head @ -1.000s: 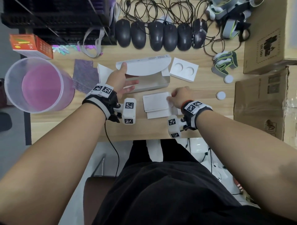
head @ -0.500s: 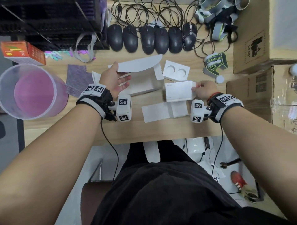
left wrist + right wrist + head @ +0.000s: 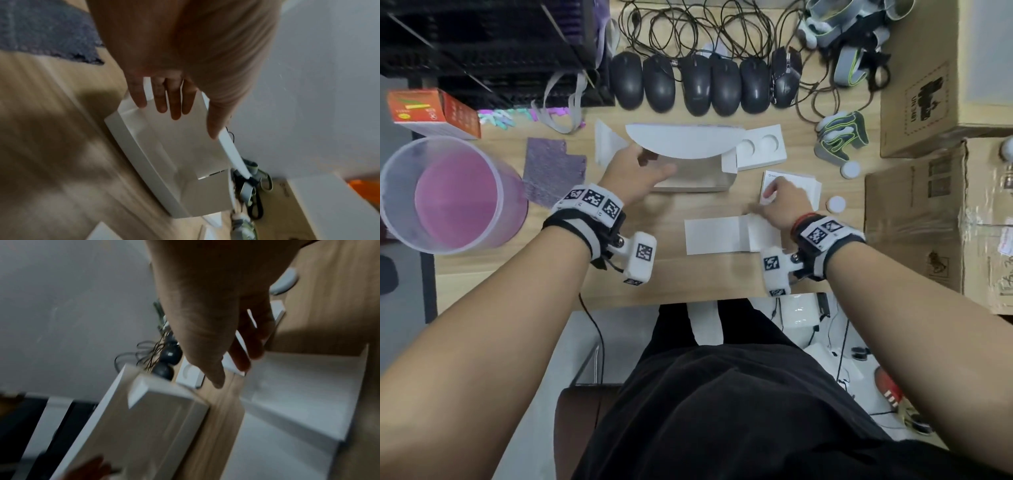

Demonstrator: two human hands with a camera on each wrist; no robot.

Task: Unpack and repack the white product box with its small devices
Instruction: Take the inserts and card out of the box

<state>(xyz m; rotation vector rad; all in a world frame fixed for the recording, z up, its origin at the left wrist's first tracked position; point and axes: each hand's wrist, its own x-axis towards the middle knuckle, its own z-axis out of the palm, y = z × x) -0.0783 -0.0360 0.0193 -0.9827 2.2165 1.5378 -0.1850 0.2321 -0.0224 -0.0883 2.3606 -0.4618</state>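
Step in hand, judged: the small white pad goes down flat, away from the open box. At centre right, the right hand (image 3: 779, 202) rests loosely spread fingers on the pad (image 3: 796, 186); any pinch cannot be told. Further up, centre, the left hand (image 3: 635, 173), fingers straight, steadies the white box (image 3: 698, 180).
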